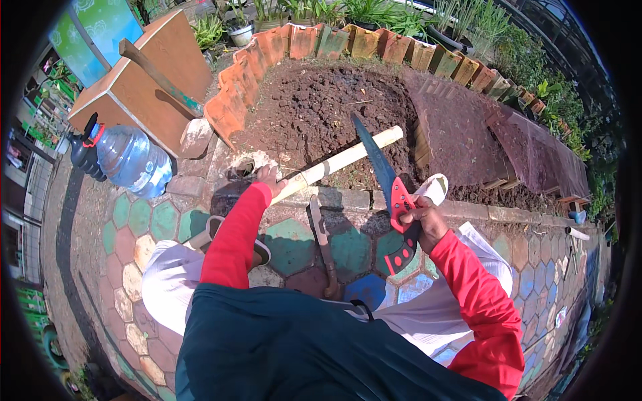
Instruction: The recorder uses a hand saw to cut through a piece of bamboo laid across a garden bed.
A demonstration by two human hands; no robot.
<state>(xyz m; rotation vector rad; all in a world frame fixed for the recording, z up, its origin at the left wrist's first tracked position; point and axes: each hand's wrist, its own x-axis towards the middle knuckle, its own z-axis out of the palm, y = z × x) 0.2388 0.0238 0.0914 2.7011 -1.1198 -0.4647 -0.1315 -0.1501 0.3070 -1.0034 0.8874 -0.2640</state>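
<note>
Outdoors, a soil bed [314,100] fills twelve o'clock. One bamboo pole [324,168] lies towards one o'clock; any sawing looks unfinished, no complete cut showing. The right hand [429,223] clenches one saw [400,198] at three; the left hand [269,179] touches the pole, its grip unclear. One machete [322,239] lies at six.

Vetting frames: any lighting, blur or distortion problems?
All head view: hard sunlight, dark shadows on the multicoloured hexagonal paving; bright glints on the large clear plastic bottle; no obvious blur on the red-and-black-handled saw; fisheye bending and black corners.
</note>
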